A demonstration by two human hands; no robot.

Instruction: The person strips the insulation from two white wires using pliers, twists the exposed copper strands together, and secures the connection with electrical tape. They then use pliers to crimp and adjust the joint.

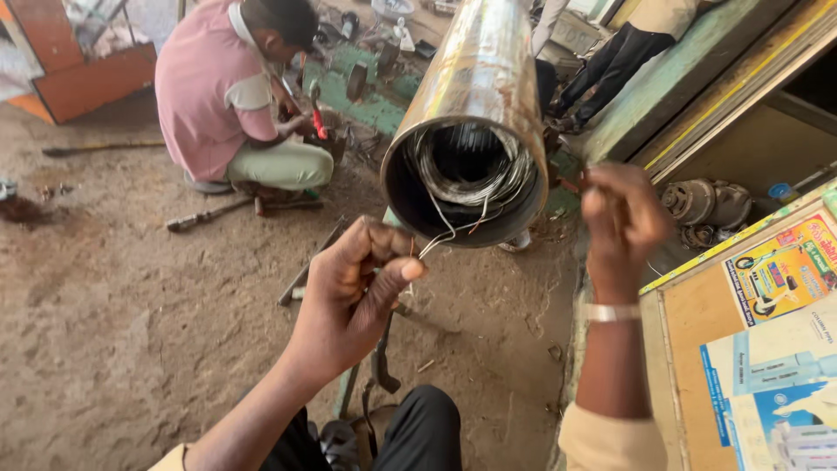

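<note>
- Left hand (362, 279): pinched shut on thin wire ends (440, 237) leading out of metal tube (475, 96).
- Right hand (621, 218): raised just beside tube mouth, fingers curled; grip cannot be told.
- Coiled winding (471, 166) inside tube.
- Crouched co-worker (231, 96) behind, on dirt floor (113, 323).

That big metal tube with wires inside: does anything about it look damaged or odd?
The metal tube is rust-stained and blotchy outside. Loose wire ends stray out of the neat coil at its mouth, and the left hand pinches them. The right hand is raised beside the rim. Nothing looks spilled.
</note>
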